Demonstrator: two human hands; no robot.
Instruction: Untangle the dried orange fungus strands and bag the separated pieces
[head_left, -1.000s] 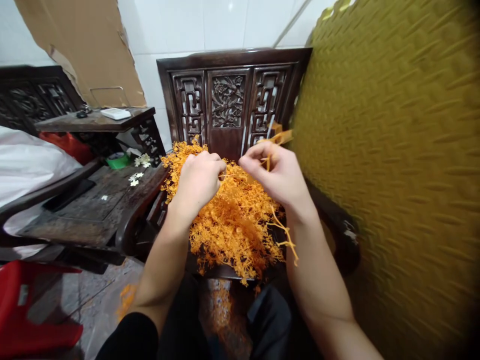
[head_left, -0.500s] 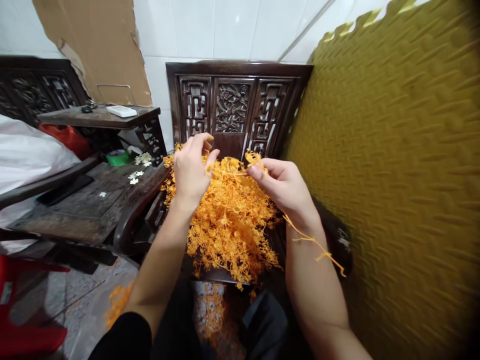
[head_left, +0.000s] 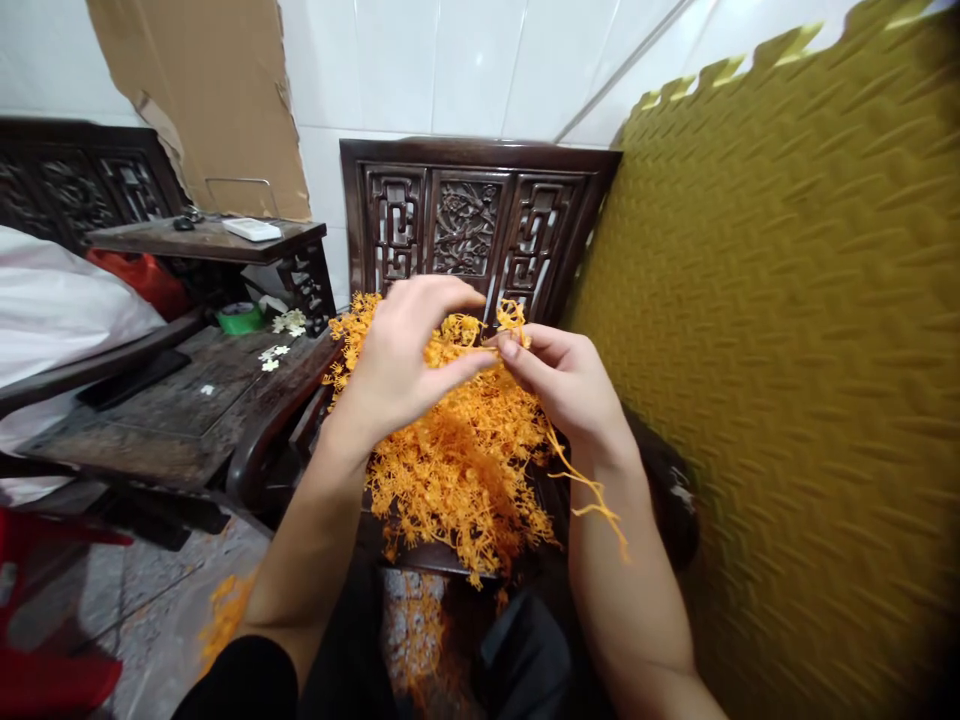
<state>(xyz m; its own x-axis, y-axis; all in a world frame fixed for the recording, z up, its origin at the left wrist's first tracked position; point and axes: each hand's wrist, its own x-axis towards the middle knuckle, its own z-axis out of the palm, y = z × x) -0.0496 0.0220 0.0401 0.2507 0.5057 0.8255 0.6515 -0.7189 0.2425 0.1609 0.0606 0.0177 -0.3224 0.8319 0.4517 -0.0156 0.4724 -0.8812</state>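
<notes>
Between the fingertips of my right hand an orange branching sprig is pinched. Its curled tip rises above my thumb, and a thin branched tail hangs down over my right forearm. My left hand is slightly blurred, its thumb and fingers stretched towards the pinched part with a gap between them. A thin piece of the strand runs leftward from my right fingertips between my left thumb and fingers. Below both hands, a big heap of similar orange sprigs covers the seat of a dark carved wooden chair.
A textured yellow foam mat stands close on the right. At left, a dark wooden seat carries green tape and small white pieces. Beyond are a small side table and cardboard. A red stool stands at lower left.
My left hand has moved right, up close to my right fingertips, its thumb and fingers reaching further out. The right hand keeps its pinch; the sprig's tail hangs lower and further left.
</notes>
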